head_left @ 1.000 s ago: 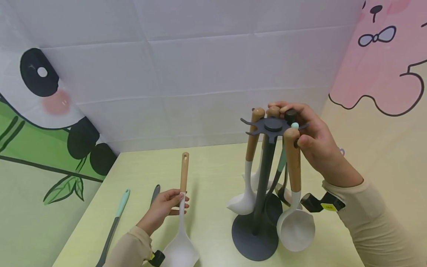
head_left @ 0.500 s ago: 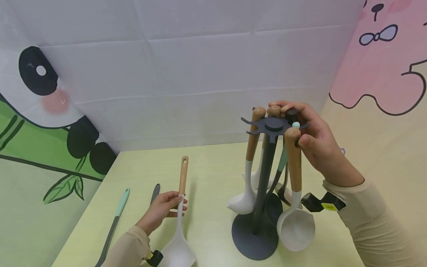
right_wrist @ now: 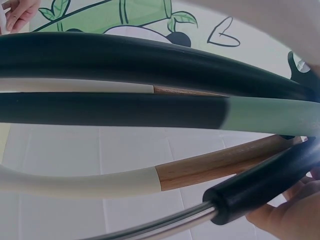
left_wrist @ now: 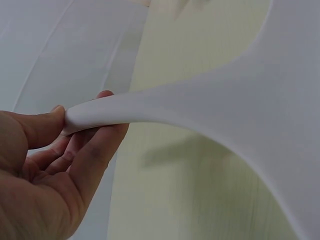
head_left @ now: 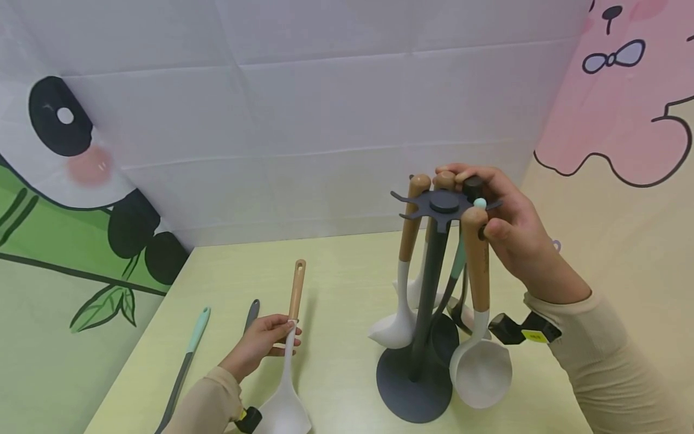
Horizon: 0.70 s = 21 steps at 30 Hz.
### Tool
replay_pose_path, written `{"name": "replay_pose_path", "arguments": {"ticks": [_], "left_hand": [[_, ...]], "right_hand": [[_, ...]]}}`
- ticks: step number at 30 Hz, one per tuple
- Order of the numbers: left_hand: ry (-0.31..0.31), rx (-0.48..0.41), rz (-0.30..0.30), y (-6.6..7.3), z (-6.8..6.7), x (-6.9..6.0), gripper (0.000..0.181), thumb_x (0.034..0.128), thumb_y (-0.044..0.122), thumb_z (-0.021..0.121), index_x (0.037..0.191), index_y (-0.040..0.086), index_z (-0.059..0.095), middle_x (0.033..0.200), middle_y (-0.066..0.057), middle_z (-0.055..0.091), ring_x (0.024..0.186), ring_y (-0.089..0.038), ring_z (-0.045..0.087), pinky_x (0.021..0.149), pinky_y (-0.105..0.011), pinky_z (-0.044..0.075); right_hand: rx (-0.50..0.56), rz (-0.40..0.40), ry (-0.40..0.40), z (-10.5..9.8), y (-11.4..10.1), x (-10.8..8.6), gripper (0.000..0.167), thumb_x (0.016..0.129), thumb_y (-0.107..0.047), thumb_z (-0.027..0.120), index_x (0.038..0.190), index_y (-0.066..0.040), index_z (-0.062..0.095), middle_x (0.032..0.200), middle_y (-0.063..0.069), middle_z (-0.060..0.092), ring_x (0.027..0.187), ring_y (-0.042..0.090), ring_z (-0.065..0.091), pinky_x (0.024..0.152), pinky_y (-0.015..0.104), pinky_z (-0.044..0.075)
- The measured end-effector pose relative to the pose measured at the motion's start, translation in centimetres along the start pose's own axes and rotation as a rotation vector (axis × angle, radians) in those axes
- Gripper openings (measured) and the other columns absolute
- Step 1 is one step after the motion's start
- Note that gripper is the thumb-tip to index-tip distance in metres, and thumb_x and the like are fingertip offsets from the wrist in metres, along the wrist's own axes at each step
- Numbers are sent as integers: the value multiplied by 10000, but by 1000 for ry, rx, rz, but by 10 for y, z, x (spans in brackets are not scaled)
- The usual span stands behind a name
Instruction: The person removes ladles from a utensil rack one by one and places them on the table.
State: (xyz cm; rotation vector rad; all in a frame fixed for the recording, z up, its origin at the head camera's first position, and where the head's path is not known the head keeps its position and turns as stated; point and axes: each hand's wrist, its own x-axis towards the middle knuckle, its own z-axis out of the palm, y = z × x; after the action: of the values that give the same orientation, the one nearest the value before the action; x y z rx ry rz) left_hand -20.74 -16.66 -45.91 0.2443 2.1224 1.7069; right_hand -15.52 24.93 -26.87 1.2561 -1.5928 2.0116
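In the head view my left hand (head_left: 259, 343) pinches a white spatula (head_left: 282, 407) where its neck meets the wooden handle (head_left: 297, 289). The broad head points toward me, cut off by the lower edge. The left wrist view shows thumb and fingers around the spatula's neck (left_wrist: 110, 111), raised above the table. At the right, my right hand (head_left: 512, 226) grips the top of a dark grey utensil stand (head_left: 428, 301), thumb against the handle of a white ladle (head_left: 481, 374). Its fingers curl behind a black handle end (head_left: 473, 188), and some are hidden.
Several utensils hang from the stand, among them a white ladle with a pouring lip (head_left: 394, 331) and one with a green handle (head_left: 459, 259). A green-handled utensil (head_left: 187, 361) and a grey handle (head_left: 253, 312) lie left on the pale table (head_left: 347, 271).
My left hand has drawn the spatula slightly toward me and to the left. The right hand and the stand have stayed in place.
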Motion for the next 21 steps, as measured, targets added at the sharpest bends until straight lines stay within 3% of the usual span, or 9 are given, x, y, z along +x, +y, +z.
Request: {"name": "replay_pose_path", "arguments": {"ticks": [21], "left_hand": [[7, 9, -44, -6, -5, 5, 365, 1045, 96, 501, 1237, -214, 495, 1055, -178, 687, 849, -168, 696, 743, -388, 610]], "right_hand": [[-3, -4, 0, -1, 1, 0, 611, 871, -413, 759, 1282, -21, 533, 1435, 150, 471, 1399, 327, 310, 1121, 316, 318]]}}
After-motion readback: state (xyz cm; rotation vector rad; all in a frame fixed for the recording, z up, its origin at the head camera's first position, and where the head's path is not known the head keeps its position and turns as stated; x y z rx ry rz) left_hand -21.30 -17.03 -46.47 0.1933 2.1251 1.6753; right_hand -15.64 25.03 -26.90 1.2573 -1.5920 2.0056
